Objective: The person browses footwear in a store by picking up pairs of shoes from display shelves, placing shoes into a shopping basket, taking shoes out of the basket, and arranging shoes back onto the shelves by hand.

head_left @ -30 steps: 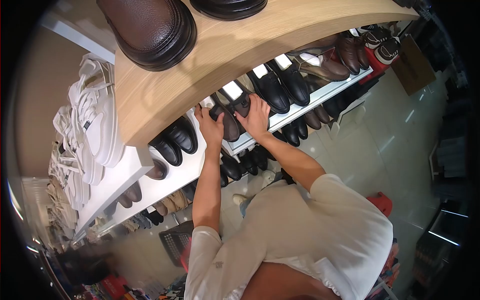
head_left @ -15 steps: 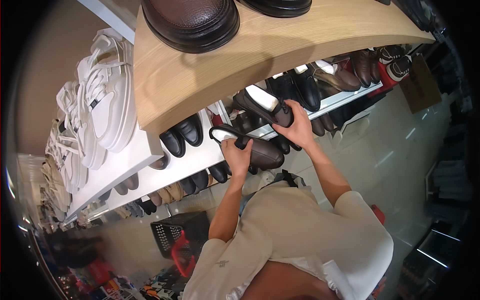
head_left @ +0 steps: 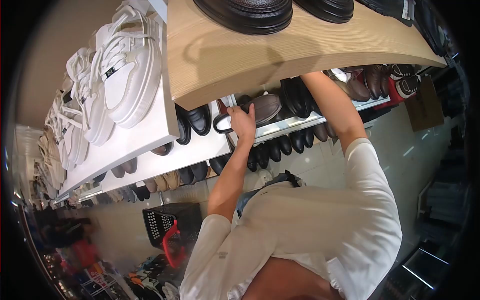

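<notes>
A dark brown slip-on shoe [head_left: 267,109] with white stuffing at its opening is in my left hand [head_left: 243,122], whose fingers close around its heel half. It is held in front of the lower shoe shelf, toe pointing right. My right forearm [head_left: 336,105] reaches up under the wooden shelf, which hides the hand, so whatever it holds or touches cannot be seen. Black shoes [head_left: 296,97] stand on the lower shelf between the held shoe and that forearm.
The curved wooden shelf [head_left: 240,65] juts out above, with large dark shoes [head_left: 245,15] on top. White sneakers [head_left: 132,75] line a white shelf at left. More black shoes [head_left: 273,148] sit lower down. A black basket with a red handle [head_left: 172,245] stands on the floor.
My right hand, which held the other brown shoe in view, has gone up and forward under the wooden shelf. My left hand has lifted its shoe closer to the lower shelf. The view has shifted.
</notes>
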The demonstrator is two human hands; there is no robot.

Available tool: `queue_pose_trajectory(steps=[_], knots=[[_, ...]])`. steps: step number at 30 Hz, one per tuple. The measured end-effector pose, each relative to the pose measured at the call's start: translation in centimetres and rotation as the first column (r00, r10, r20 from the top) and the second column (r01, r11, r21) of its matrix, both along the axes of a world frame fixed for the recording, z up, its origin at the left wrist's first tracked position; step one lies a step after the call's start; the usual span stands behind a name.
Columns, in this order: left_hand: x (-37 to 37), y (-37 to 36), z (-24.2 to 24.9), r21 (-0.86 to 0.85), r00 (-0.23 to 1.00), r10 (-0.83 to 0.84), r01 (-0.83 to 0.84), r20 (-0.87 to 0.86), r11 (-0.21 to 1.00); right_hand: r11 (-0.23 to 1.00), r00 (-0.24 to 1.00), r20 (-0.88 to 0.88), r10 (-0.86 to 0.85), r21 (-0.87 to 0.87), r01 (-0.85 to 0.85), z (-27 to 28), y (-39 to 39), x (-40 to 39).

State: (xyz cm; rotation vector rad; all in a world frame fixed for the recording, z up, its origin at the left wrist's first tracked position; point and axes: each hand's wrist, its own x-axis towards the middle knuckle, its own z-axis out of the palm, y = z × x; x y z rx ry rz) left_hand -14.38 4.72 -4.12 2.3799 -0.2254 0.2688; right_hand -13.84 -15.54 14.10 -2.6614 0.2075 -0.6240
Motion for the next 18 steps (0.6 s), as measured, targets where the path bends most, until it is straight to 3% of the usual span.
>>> queue_pose_trajectory(steps=[1,7,9,18], knots=[[-0.4,-0.4,0.1,-0.014,0.999,-0.019,0.019,0.046,1.000,1.000,1.000,0.009,0.006,-0.003,-0.006,-0.9,0.4,1.0],[1.1,-0.2,-0.4,-0.027,0.994,-0.084,0.082,-0.067,0.996,0.999,0.999,-0.008,0.041,0.009,-0.041,-4.0,1.3,4.0],[1.2,-0.2,-0.5,-0.026,0.977,-0.173,0.171,-0.123,0.985,0.999,0.999,-0.010,0.046,0.012,-0.046,-4.3,1.3,4.1],[1.1,-0.5,-1.0,0.083,0.982,-0.169,0.176,-0.087,0.981,0.996,0.997,-0.012,0.076,0.036,-0.076,-5.6,2.1,3.7]])
